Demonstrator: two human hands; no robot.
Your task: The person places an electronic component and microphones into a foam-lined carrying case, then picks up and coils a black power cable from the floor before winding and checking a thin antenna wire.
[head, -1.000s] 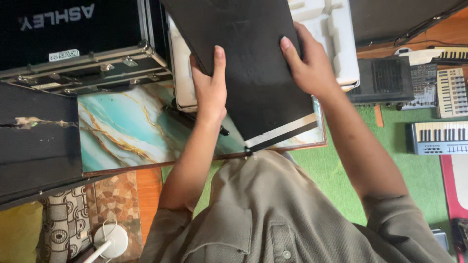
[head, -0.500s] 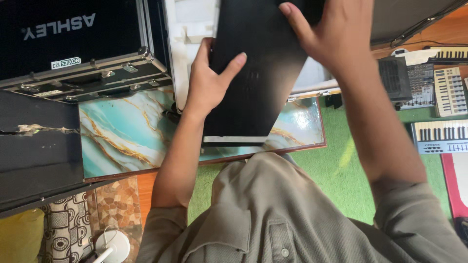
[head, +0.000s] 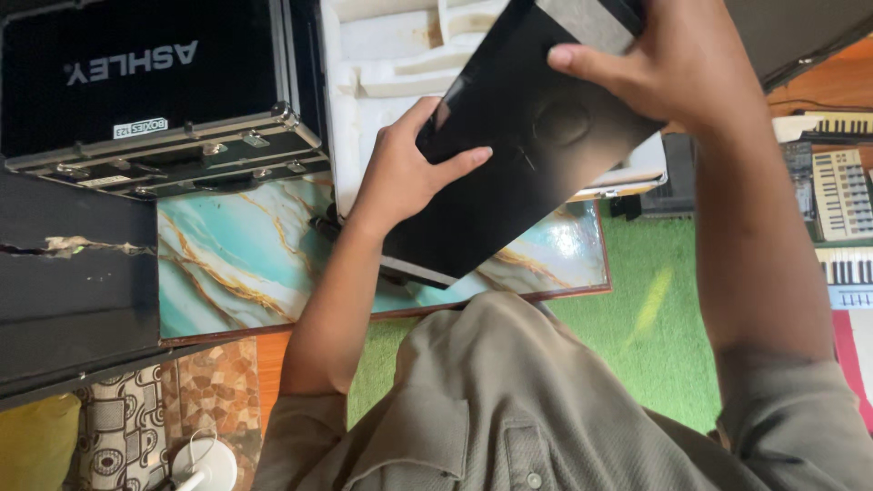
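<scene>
Head view: black panel (head: 509, 173) tilted, gripped between closed left hand (head: 409, 177) and right hand (head: 668, 68) above.

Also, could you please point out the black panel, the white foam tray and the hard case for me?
black panel (head: 518, 173): head view, middle of its glossy face.
white foam tray (head: 382, 55): head view, bare moulded inside at upper left.
hard case (head: 136, 68): head view, black lid face.

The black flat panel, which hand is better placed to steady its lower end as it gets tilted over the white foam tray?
Probably the left. The left hand grips the black flat panel midway along its edge, nearer the low end. The right hand holds the top corner, farther away, above the white foam tray.
</scene>
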